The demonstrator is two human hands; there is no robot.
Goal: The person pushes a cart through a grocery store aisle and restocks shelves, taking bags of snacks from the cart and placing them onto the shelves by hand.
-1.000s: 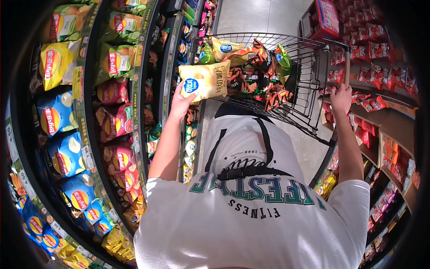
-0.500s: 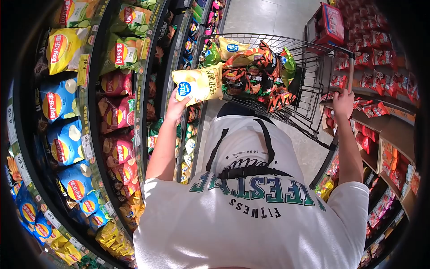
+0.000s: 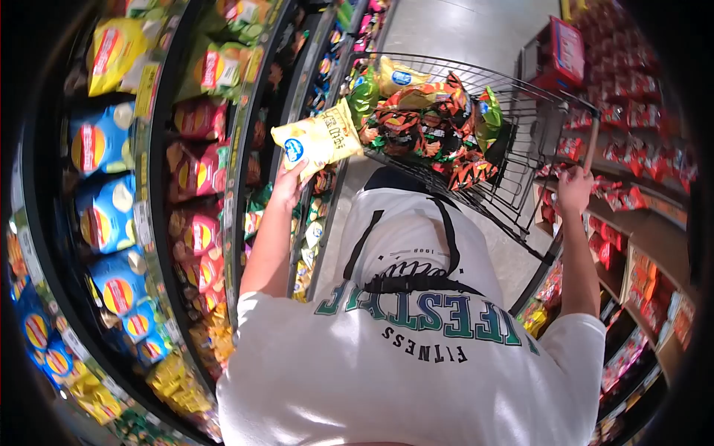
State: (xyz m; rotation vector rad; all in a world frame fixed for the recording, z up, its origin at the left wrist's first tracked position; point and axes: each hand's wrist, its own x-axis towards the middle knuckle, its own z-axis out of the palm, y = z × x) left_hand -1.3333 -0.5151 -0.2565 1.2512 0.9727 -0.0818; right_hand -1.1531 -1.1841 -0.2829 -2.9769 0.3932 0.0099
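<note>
My left hand (image 3: 288, 184) is closed on the lower corner of a pale yellow potato chip bag (image 3: 326, 140) with a round blue logo. The bag hangs in the air, tilted, between the shelf and the near-left end of the shopping cart (image 3: 532, 91). My right hand (image 3: 573, 190) is wrapped round the cart's handle (image 3: 593, 141). Inside the wire basket lie several dark bags with orange patterns (image 3: 428, 130), green bags (image 3: 489, 119) and another yellow bag (image 3: 400, 76) with a blue logo.
Shelves of blue chip bags (image 3: 108, 212), red chip bags (image 3: 197, 175) and yellow bags (image 3: 115, 56) line my left. On the right, racks hold red packets (image 3: 643, 115), and a red box (image 3: 559, 53) stands beyond the cart. Grey floor (image 3: 454, 30) runs ahead.
The chip bag in my left hand has tilted further and shifted slightly left. My right hand stays on the cart handle. The shelves and cart have shifted a little in view.
</note>
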